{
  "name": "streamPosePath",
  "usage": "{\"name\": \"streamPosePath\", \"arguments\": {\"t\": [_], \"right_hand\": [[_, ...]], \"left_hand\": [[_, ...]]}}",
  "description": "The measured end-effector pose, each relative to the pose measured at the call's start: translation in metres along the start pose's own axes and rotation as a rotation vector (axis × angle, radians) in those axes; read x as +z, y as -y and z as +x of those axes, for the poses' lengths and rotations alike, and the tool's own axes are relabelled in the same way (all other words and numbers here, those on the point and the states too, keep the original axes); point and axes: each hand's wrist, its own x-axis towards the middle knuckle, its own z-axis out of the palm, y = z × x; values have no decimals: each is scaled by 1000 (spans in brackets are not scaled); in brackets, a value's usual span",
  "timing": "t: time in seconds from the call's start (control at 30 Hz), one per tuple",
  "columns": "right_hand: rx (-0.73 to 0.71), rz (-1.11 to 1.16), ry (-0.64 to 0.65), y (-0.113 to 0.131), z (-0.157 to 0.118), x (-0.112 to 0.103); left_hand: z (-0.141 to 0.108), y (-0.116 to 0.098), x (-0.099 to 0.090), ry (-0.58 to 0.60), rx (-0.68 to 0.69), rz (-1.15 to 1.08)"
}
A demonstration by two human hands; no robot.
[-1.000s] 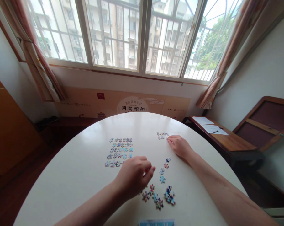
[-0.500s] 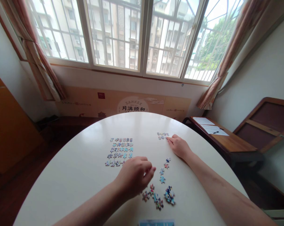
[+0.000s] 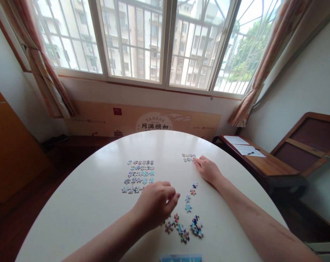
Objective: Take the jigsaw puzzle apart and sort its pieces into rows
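Note:
My right hand (image 3: 208, 170) reaches to the far right of the table. Its fingers are pressed together, and the fingertips are on a jigsaw puzzle piece (image 3: 194, 159) at the right end of the nearer of two short rows (image 3: 188, 155). My left hand (image 3: 158, 202) hovers in the middle with its fingers curled in; whether anything is inside it cannot be seen. Beyond that hand lie several neat rows of puzzle pieces (image 3: 141, 174), the nearest row partly covered by it. Loose pieces (image 3: 188, 207) trail between my hands, and a small pile (image 3: 197, 226) lies nearer to me.
The round white table (image 3: 85, 203) fills the foreground. A blue printed item (image 3: 181, 258) shows at the bottom edge. To the right stands a wooden bench (image 3: 274, 162) with papers (image 3: 249, 150) and a pen on it. A barred window and a printed box are behind the table.
Hardly anything differs. Both hands keep their places; the view shifts very slightly.

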Motion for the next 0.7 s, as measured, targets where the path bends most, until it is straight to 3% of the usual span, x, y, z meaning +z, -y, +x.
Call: {"name": "streamPosePath", "arguments": {"t": [0.13,0.23,0.33,0.43,0.5,0.6,0.7], "right_hand": [[-2,70,-57,1,0,-9],[-39,131,-26,2,-4,-27],[-147,210,140,7,-10,-47],[-256,351,432,14,-16,-62],[-277,394,518,19,-18,-65],[-284,384,552,21,-18,-62],[-253,357,505,9,-16,-56]], "left_hand": [[0,1,1,1,6,-4],[0,2,2,1,14,-13],[0,3,2,4,10,-13],[0,3,2,6,8,-12],[1,2,1,2,12,-15],[1,0,-1,3,10,-18],[1,0,-2,5,1,-15]]}}
